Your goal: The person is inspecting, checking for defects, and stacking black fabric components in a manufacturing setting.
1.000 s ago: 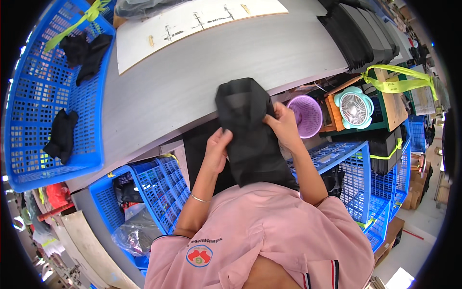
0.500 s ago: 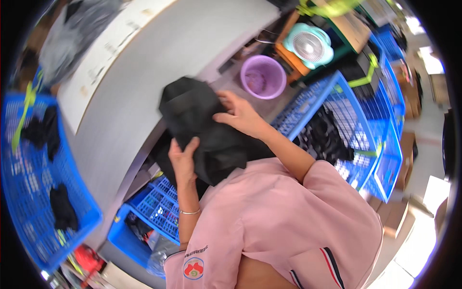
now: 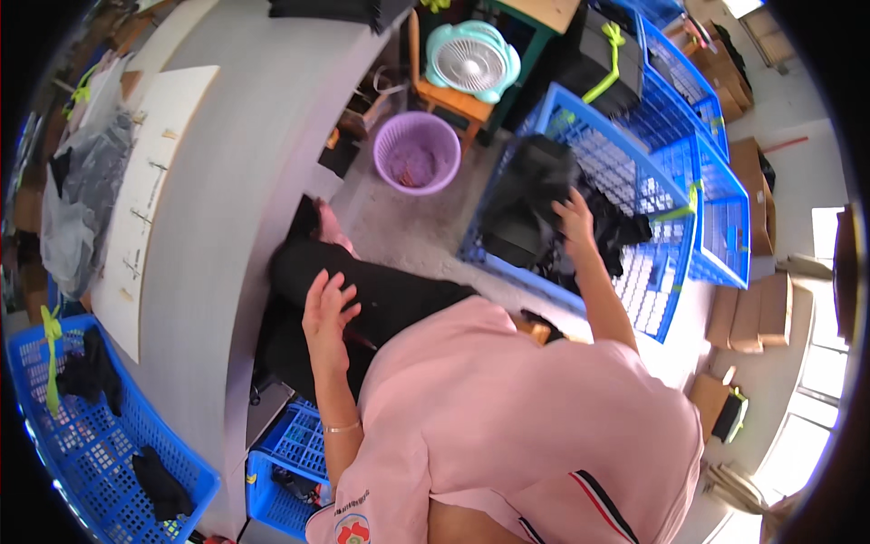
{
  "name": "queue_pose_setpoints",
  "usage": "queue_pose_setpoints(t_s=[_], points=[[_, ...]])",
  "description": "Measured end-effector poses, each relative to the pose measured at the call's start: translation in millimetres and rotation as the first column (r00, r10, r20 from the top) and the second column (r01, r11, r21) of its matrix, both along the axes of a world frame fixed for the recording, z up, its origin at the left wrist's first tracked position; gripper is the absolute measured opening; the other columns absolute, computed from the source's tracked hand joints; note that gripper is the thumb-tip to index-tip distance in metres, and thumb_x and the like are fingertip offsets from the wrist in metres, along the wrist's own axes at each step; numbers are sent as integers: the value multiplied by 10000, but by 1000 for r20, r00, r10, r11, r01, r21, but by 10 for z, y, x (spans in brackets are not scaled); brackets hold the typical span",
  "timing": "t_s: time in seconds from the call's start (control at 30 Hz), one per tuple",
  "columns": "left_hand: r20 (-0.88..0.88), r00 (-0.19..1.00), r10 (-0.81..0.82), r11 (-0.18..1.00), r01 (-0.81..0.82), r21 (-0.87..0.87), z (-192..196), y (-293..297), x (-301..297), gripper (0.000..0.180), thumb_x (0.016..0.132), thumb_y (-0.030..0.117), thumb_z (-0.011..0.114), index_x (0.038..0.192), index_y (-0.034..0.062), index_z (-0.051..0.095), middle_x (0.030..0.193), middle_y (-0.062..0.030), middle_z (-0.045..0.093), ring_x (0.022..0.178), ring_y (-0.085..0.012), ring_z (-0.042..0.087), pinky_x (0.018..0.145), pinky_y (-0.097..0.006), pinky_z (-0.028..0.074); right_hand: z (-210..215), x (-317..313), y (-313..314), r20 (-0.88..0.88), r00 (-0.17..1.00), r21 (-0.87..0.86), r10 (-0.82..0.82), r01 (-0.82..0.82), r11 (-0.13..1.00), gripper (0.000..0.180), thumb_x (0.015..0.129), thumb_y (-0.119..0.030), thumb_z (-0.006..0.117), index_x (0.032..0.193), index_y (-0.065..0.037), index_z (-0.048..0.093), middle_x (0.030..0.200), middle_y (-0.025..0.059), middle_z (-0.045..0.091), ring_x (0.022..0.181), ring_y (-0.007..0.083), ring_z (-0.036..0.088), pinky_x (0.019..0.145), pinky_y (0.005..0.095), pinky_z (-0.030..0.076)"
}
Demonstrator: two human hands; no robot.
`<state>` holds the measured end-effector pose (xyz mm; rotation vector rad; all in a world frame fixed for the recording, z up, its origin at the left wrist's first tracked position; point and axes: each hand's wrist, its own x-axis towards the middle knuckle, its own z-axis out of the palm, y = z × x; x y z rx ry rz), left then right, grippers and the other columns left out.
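Note:
My right hand reaches over a blue plastic basket on the right, fingers apart at the edge of a black fabric piece. That piece lies over other black cloth in the basket, and its upper part is blurred; whether a fingertip still touches it is hard to see. My left hand hovers open above my black-trousered lap, fingers spread and nothing in them.
A grey table runs along the left, with black fabric at its far end. On the floor stands a purple basket, near a teal fan on a wooden chair. Another blue basket holds black pieces at lower left.
The black fabric piece has gone from between both hands at the table edge into the blue basket on the right. My right hand moved right with it; my left let go. The view turned right.

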<state>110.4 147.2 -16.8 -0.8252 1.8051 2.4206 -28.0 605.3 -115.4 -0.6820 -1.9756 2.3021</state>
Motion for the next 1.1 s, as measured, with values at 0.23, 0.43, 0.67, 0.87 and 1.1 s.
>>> queue_pose_setpoints(t_s=[0.23, 0.43, 0.67, 0.87, 1.1], points=[[-250, 873, 418, 856, -471, -214, -63, -734, 10, 309, 975, 146, 607, 1250, 7, 589, 1173, -112, 653, 972, -170, 665, 769, -273, 567, -43, -1028, 874, 56, 948, 929, -315, 66, 364, 828, 838, -499, 673, 1428, 18, 410, 1356, 266, 533, 1223, 440, 529, 1037, 442, 419], [-286, 704, 650, 570, -700, -430, -97, -1654, 154, 258, 983, 152, 592, 1216, 42, 606, 1108, -69, 662, 923, -141, 661, 713, -251, 550, 190, -2233, -767, -120, 878, 712, 464, -250, 657, 450, 892, -227, 653, 1279, -11, 577, 1083, 164, 685, 865, 204, 691, 783, 331, 538], [-156, 690, 707, 629, -714, -306, -143, -1830, 222, 264, 972, 151, 600, 1213, 44, 596, 1006, -48, 653, 810, -104, 651, 593, -214, 537, 328, -3503, -2556, -164, 887, -179, 432, -458, 871, 509, 979, -299, 568, 1338, 20, 402, 1184, 164, 535, 983, 267, 633, 720, 376, 577], [-120, 714, 690, 663, -690, -291, -4, -1772, 167, 269, 955, 124, 611, 1205, 27, 595, 938, -31, 638, 749, -90, 636, 547, -201, 527, 152, -4412, -2958, -198, 957, -466, 214, -284, 838, 378, 985, -140, 543, 1329, -43, 420, 1019, 100, 565, 660, 216, 555, 571, 350, 486], [-131, 718, 684, 664, -686, -298, 52, -1724, 120, 267, 933, 101, 631, 1184, 14, 606, 932, -28, 634, 732, -88, 627, 543, -203, 525, 355, -3789, -3002, -263, 922, -398, 282, -371, 839, 225, 942, -4, 511, 1158, -60, 484, 834, 46, 550, 559, 137, 450, 480, 286, 348]])
